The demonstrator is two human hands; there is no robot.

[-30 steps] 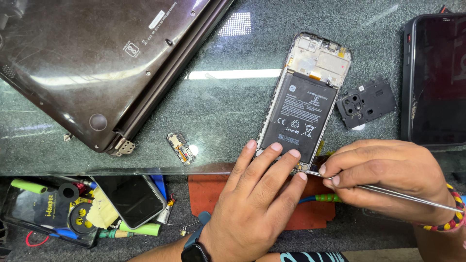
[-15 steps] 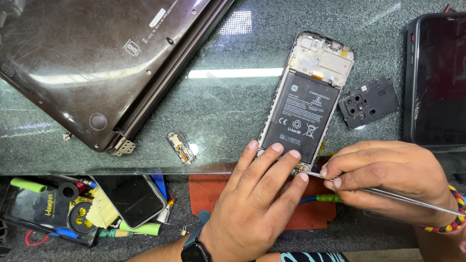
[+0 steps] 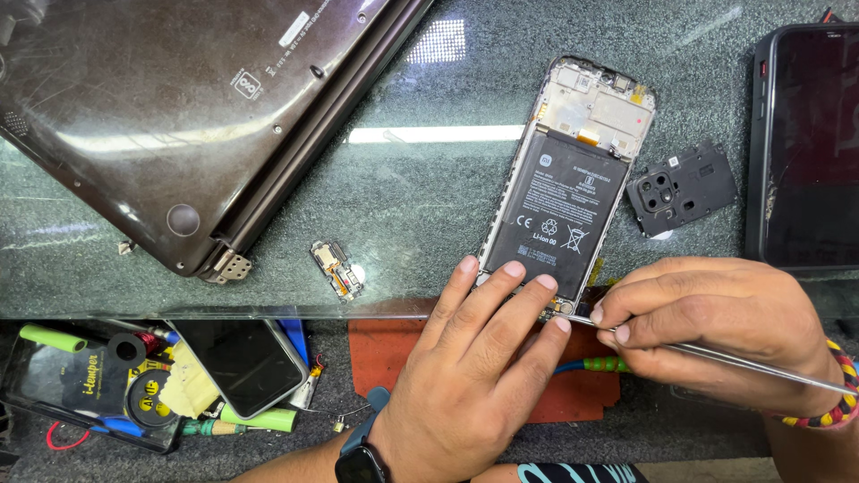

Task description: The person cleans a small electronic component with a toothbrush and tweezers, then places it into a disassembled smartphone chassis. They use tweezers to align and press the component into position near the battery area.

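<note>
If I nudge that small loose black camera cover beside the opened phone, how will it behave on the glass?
The black camera cover looks thin and flat, so it would likely slide rather than roll or tip. The glass counter looks smooth and glossy, so little grip. It seems light, cut through with lens holes, and probably slightly fragile.

A green stone worktop (image 3: 403, 206) (glossy) mirrors a ceiling light (image 3: 434, 134).

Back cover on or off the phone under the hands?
Off: the slim opened phone lies face down, its black battery and upper circuit board exposed.
</note>
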